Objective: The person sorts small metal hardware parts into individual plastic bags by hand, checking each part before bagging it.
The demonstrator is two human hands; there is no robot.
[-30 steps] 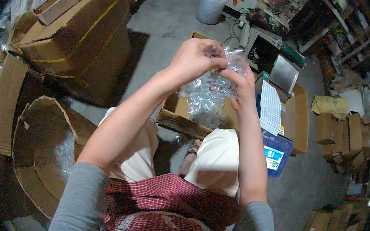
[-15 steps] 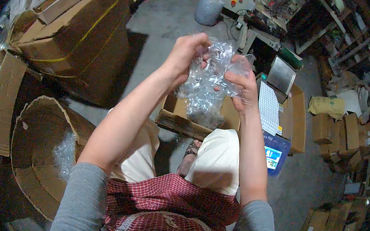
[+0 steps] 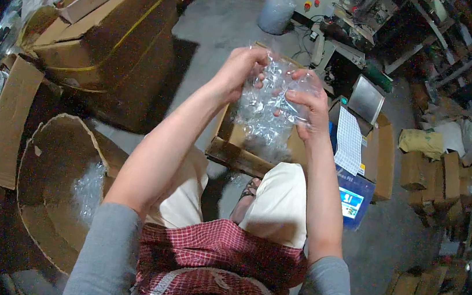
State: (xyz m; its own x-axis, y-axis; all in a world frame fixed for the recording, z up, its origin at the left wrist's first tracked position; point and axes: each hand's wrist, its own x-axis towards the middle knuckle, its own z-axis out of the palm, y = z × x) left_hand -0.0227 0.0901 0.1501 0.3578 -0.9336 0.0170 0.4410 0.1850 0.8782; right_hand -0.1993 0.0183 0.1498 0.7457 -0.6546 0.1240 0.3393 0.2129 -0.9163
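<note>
A crumpled clear plastic bag [image 3: 266, 113] is held up in front of me by both hands. My left hand [image 3: 242, 69] grips its upper left part, fingers curled into the plastic. My right hand [image 3: 307, 106] pinches the right side, fingers pressed against the film. The bag hangs over an open brown cardboard box [image 3: 236, 147] that stands on the floor just past my knees. What the bag contains cannot be made out.
A round cardboard drum [image 3: 51, 185] with clear plastic inside stands at my left. Large cardboard boxes [image 3: 109, 34] are stacked at the back left. A blue box [image 3: 352, 198] and printed sheet [image 3: 348, 140] lie at right. Machinery [image 3: 345, 8] and small cartons [image 3: 431, 170] line the far side.
Both hands have moved the plastic bag slightly down and closer together; the fingers have shifted their hold on the film, bunching it more between the hands.
</note>
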